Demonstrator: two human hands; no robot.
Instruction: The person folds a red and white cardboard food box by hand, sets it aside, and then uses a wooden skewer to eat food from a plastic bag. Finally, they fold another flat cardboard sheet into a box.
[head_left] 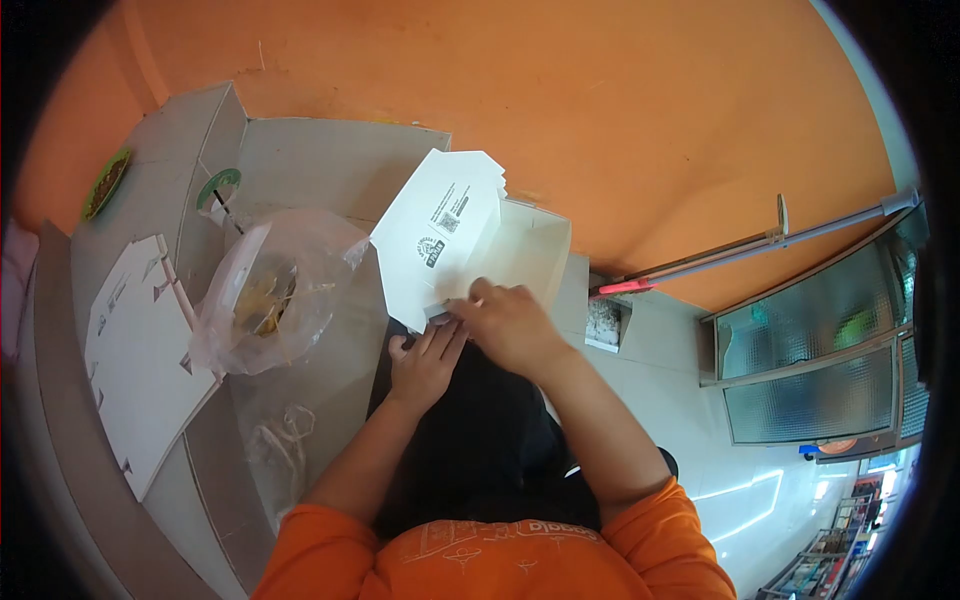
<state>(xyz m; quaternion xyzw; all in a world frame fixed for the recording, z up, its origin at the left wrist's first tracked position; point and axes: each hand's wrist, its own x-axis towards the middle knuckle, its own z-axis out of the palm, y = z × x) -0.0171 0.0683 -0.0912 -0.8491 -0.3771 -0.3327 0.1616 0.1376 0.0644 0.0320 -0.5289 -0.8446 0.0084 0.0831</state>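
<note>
A white cardboard food box [535, 245] with dark print and a square code on one panel is held over my lap, its inside facing up. My right hand [505, 325] pinches the box's near corner, fingers bent over a flap. Just left of it, my left hand [425, 368] has its fingers pressed together against the same corner from below, thumb apart. The fingertips of both hands nearly meet, and the folded flap between them is partly hidden.
Flat white cardboard blanks [135, 360] lie on the tiled ledge at left. Beside them sit a clear plastic bag [275, 290] with yellowish contents, a cup with a green lid [217, 188] and a green dish [107, 185]. Pink-ended poles [625, 287] and glass-paned cabinet doors [810, 385] stand right.
</note>
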